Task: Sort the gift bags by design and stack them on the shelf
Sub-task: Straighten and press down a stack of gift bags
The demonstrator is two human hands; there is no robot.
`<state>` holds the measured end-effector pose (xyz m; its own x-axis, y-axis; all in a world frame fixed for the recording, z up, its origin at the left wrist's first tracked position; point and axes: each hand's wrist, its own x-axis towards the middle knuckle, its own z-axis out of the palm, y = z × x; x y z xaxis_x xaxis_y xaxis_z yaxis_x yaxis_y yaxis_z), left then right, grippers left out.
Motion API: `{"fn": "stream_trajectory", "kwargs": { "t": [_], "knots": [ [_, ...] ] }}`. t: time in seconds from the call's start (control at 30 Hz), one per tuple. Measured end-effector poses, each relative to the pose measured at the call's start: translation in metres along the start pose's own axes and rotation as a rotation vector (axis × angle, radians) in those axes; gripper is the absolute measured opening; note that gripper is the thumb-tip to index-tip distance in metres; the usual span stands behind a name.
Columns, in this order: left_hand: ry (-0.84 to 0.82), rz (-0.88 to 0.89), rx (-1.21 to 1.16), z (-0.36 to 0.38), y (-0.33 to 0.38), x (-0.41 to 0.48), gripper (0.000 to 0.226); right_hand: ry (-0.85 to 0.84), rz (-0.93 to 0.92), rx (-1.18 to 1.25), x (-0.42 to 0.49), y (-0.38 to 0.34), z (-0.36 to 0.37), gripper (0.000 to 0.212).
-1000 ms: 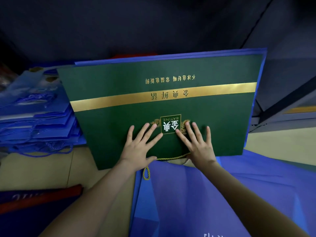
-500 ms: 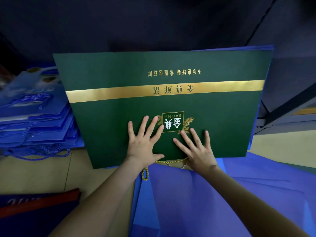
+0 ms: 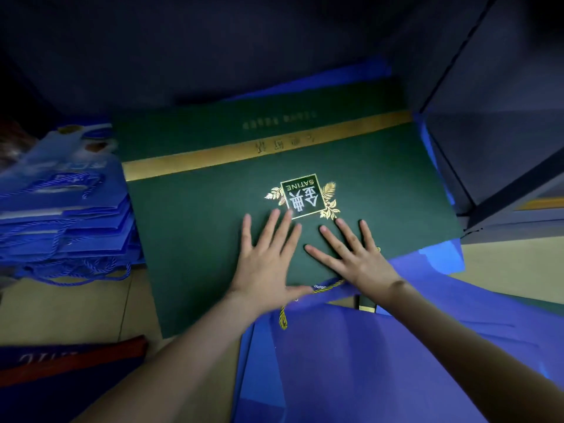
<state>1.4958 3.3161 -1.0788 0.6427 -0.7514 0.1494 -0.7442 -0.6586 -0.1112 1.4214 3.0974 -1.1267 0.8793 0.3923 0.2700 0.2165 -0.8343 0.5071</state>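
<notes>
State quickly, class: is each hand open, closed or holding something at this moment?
Left hand: open, fingers spread flat on the green gift bag.
Right hand: open, fingers spread flat on the same bag.

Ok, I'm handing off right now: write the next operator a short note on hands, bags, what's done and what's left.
Both open: left hand and right hand press flat on the green gift bag.
The bag lies flat, blue bags under its far and right edges; gold cord handle pokes out at the near edge.
Done: blue bag stack stands at left.
Left: purple-blue bags in front and the navy-and-red bag at lower left look unsorted.
</notes>
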Motion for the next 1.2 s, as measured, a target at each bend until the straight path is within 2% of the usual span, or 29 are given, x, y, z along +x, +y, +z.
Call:
{"fn": "stream_trajectory", "kwargs": {
  "t": [0.07,0.13,0.2,0.23,0.33,0.47,0.6,0.7,0.8,0.93,1.03,1.1,1.2],
  "knots": [
    [-0.040,0.017,0.026,0.000,0.025,-0.013,0.116,0.012,-0.006,0.066,0.004,0.005,-0.011,0.089],
    [-0.091,-0.008,0.074,0.002,0.043,-0.019,0.127,-0.004,-0.016,0.123,0.003,0.008,-0.022,0.112],
    [-0.138,-0.056,0.112,0.001,0.048,-0.018,0.131,-0.043,0.026,0.174,-0.001,0.007,-0.032,0.125],
    [-0.149,-0.059,0.111,-0.002,0.047,-0.017,0.125,-0.056,0.052,0.189,-0.003,0.005,-0.036,0.122],
    [-0.068,0.005,0.126,-0.010,0.041,-0.015,0.087,-0.065,0.114,0.215,-0.006,0.003,-0.047,0.096],
    [-0.003,0.086,0.161,-0.029,0.034,-0.013,0.074,-0.012,0.200,0.245,-0.005,0.010,-0.060,0.068],
    [0.139,0.166,0.154,-0.038,0.021,0.000,0.043,0.028,0.268,0.202,-0.001,0.022,-0.071,0.068],
    [0.098,0.185,0.207,-0.042,0.007,0.016,0.048,0.039,0.352,0.263,-0.003,0.029,-0.082,0.064],
    [-0.021,0.162,0.231,-0.034,0.001,0.019,0.057,-0.081,0.243,0.269,-0.016,0.016,-0.085,0.090],
    [-0.029,0.173,0.316,-0.026,0.004,0.006,0.055,-0.325,0.141,0.233,-0.028,-0.014,-0.080,0.129],
    [-0.082,0.152,0.311,-0.031,-0.003,0.002,0.056,-0.395,0.198,0.236,-0.028,-0.026,-0.084,0.141],
    [-0.069,0.154,0.357,-0.036,-0.009,0.007,0.058,-0.387,0.283,0.251,-0.025,-0.028,-0.086,0.143],
    [-0.099,0.165,0.395,-0.032,-0.009,0.012,0.054,-0.346,0.305,0.268,-0.023,-0.025,-0.085,0.144]
  ]
}}
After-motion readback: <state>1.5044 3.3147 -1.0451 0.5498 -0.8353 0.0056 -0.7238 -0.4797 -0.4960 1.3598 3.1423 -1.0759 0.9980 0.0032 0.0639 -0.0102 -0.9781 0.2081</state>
